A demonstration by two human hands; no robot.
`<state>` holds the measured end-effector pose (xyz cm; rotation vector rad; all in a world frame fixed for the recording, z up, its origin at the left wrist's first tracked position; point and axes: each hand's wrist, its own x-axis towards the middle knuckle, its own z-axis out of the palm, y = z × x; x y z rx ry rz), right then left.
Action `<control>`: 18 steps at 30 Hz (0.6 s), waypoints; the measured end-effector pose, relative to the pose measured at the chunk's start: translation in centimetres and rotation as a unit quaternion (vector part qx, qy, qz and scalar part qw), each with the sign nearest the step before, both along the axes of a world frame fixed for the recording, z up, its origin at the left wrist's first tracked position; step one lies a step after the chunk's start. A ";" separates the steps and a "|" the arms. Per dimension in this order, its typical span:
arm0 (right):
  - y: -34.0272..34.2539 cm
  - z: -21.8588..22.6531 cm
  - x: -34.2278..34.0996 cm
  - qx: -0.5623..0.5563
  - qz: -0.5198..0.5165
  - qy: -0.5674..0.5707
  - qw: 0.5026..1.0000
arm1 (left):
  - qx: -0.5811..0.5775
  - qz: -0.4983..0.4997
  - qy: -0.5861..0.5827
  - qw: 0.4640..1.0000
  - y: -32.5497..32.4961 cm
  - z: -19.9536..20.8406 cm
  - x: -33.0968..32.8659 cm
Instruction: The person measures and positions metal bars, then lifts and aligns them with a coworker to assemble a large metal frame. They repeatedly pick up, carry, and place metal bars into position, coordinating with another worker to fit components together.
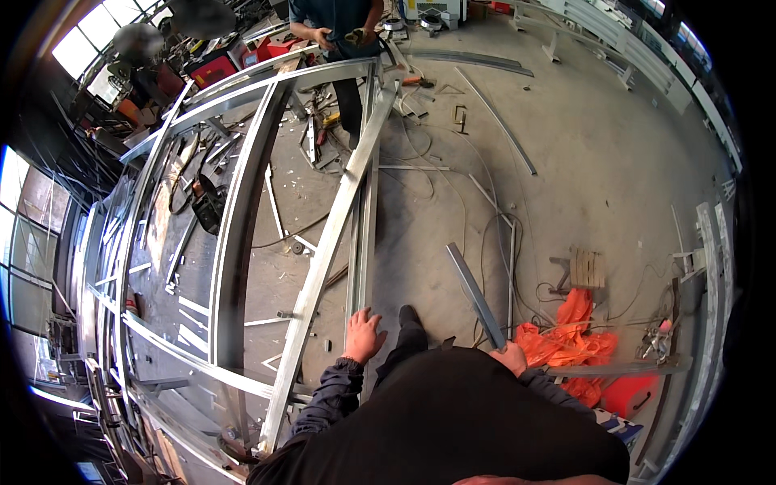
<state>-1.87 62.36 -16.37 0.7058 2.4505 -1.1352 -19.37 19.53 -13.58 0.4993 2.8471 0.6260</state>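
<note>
In my right hand is the lower end of a short grey metal bar, closed in my fingers. The bar slants up and to the left over the concrete floor. My left hand has its fingers apart and holds nothing. It is over or against the near side rail of a large metal frame; whether it touches cannot be told. A long silver square tube lies slantwise across the frame, just left of that hand.
At the far end of the frame stands a person with something in one hand. Orange sheeting, a red container and a wooden block are on my right. Cables and metal strips cross the floor. Offcuts lie inside the frame.
</note>
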 end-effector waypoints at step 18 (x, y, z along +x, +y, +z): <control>4.8 2.0 -23.5 0.095 0.074 0.022 0.992 | 0.052 0.306 -0.107 0.945 2.4 -4.9 -16.9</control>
